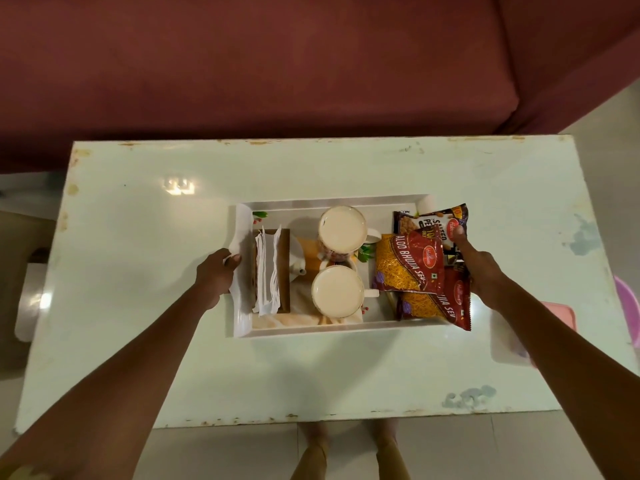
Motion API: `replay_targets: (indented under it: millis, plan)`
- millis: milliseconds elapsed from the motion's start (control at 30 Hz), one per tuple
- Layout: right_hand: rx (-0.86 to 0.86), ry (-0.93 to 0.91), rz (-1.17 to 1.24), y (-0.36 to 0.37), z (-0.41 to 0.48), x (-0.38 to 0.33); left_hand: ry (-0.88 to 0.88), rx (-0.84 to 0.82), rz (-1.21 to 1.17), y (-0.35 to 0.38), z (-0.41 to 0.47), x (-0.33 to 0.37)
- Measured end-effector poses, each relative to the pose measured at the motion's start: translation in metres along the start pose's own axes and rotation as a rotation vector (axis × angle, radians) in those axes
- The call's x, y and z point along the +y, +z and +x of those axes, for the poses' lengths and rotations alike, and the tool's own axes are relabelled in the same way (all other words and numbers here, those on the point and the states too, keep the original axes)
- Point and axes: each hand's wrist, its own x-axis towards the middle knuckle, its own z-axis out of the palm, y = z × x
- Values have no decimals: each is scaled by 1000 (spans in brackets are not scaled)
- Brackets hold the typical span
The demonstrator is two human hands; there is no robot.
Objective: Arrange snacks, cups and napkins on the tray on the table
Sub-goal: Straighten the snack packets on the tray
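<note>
A white rectangular tray lies in the middle of the table. Two cream cups stand in its centre, the far cup and the near cup. At its left end a brown holder keeps upright white napkins. At its right end three snack packets overlap: a salted peanuts pack, an Aloo Bhujia Sev pack and a second sev pack below. My left hand grips the tray's left rim. My right hand holds the tray's right end, thumb pressing on the packets.
The pale green table has chipped edges and stands before a maroon sofa. A pink object and a purple one lie beyond the table's right side. My feet stand on tiled floor below the front edge.
</note>
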Motion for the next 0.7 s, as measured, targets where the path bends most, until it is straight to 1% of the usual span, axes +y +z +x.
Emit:
replay_targets:
  millis: [133, 300, 367, 400, 467, 533, 600, 700]
  plan:
    - [-7, 4, 1, 1, 3, -1, -18, 6, 9, 0, -1, 0]
    - [62, -17, -52, 6, -1, -4, -7, 25, 70, -1, -3, 3]
    - [87, -52, -130, 6, -3, -4, -17, 86, 64, -3, -7, 5]
    - [110, -77, -182, 5, -3, -2, -4, 147, 70, -5, -10, 6]
    - [199, -133, -280, 4, -9, 3, 68, 283, 78, -9, -22, 7]
    - [295, -226, -344, 1, -23, 8, 162, 368, 52, -11, -41, 10]
    - [358, -321, -393, -4, -41, 16, 249, 393, 12, -9, -64, 14]
    - [448, -390, -434, -18, -68, 37, 326, 354, -26, 1, -102, 19]
